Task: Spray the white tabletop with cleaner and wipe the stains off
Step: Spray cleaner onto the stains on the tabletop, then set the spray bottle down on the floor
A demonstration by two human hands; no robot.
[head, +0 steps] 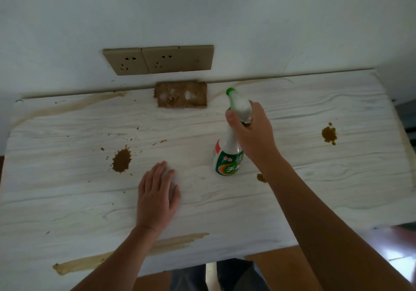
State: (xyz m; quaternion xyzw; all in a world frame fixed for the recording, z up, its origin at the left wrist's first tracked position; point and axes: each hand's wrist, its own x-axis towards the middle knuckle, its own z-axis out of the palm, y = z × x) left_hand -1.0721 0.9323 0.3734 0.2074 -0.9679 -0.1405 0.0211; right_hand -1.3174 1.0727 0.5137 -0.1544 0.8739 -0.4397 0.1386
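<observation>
The white wood-grain tabletop (pixel 315 178) carries a large brown splat (pixel 121 160) at left centre. A smaller brown stain (pixel 329 135) lies far right, and another small one (pixel 261 178) is partly hidden by my right forearm. My right hand (pixel 254 133) grips the neck and trigger of a white spray bottle (pixel 228 158) with a green label and green nozzle. The bottle stands near the table's middle. My left hand (pixel 155 198) lies flat on the table just right of the big splat, pressing down on a pale white cloth (pixel 172 178) that shows between thumb and fingers.
A torn brown patch (pixel 181 94) sits at the rear edge below tan wall sockets (pixel 157 60). Tan streaks run along the front edge (pixel 126 252) and the rear left (pixel 67 107). The wall stands right behind the table. A wooden chair seat (pixel 276 268) is below the front edge.
</observation>
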